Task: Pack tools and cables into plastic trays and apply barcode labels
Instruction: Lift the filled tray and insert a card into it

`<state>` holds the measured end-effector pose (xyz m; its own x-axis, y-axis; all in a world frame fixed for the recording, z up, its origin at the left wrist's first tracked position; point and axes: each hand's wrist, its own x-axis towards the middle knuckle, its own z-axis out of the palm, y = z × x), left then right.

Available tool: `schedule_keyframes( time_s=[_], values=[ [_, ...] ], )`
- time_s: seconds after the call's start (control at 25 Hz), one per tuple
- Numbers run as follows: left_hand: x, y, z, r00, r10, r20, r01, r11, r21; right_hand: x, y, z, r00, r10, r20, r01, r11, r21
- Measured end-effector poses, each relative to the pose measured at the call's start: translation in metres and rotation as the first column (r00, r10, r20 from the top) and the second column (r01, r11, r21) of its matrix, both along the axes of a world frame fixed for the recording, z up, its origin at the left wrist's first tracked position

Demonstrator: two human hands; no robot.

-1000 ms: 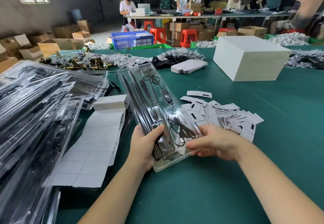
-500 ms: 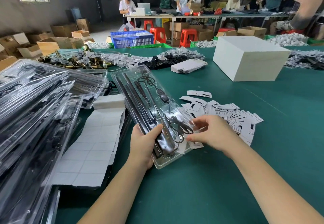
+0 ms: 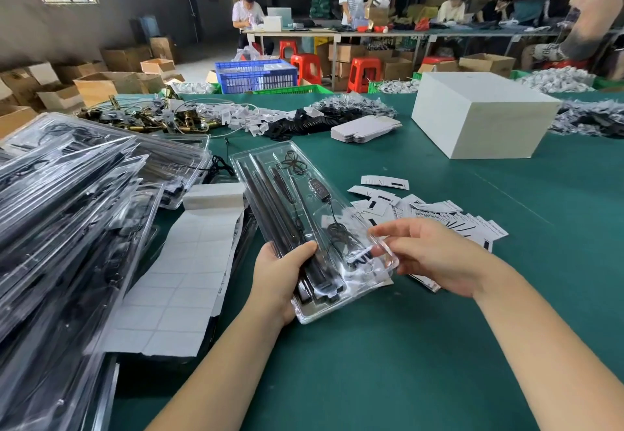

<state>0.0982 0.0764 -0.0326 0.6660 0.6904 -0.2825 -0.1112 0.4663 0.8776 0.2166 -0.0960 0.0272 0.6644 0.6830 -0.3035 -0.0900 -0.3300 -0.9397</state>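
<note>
Fingers of the left hand (image 3: 283, 277) are curled round the near left edge of the long clear plastic tray (image 3: 305, 224), thumb lying on top over the black rods (image 3: 270, 201) packed along its left channels. Those of the right hand (image 3: 435, 255) are half bent and pinch the tray's near right corner, close to the coiled black cable (image 3: 341, 233); whether a label sits between them cannot be told. This tray is lifted off the green table (image 3: 405, 346), tilted away from the person, with the scattered white barcode labels (image 3: 435, 214) just right of it and the stack of filled clear trays (image 3: 74, 214) well to its left. To do this step well, I judge the left grip should steady the tray while the right presses any label flat, clear of the cable.
</note>
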Motion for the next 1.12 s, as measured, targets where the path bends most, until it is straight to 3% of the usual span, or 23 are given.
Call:
schedule_keyframes(
  time_s=[0.12,0.24,0.44,0.64,0.84,1.12],
  values=[
    [0.000,0.000,0.001,0.999,-0.032,0.020,0.032,0.999,-0.042,-0.002,-0.005,-0.007,0.988,0.106,0.113,-0.108,0.994,0.016],
    [0.001,0.000,0.002,0.999,-0.034,0.015,0.035,0.998,-0.047,-0.013,-0.001,-0.017,0.931,0.142,0.335,-0.112,0.988,-0.108],
    [0.000,-0.003,0.004,0.999,-0.041,0.027,0.042,0.999,-0.028,-0.029,0.012,-0.035,0.859,-0.013,0.512,0.037,0.999,-0.035],
    [-0.001,-0.003,0.005,0.999,-0.051,0.013,0.051,0.999,0.002,-0.030,0.014,-0.044,0.860,-0.093,0.502,0.102,0.995,0.009],
    [-0.001,-0.003,0.005,0.998,-0.064,0.002,0.064,0.998,-0.002,-0.032,0.017,-0.050,0.787,-0.163,0.595,0.151,0.986,0.070],
    [-0.001,-0.002,0.005,0.998,-0.067,-0.015,0.067,0.998,0.011,-0.037,0.024,-0.055,0.756,-0.211,0.620,0.187,0.977,0.105]
  ],
)
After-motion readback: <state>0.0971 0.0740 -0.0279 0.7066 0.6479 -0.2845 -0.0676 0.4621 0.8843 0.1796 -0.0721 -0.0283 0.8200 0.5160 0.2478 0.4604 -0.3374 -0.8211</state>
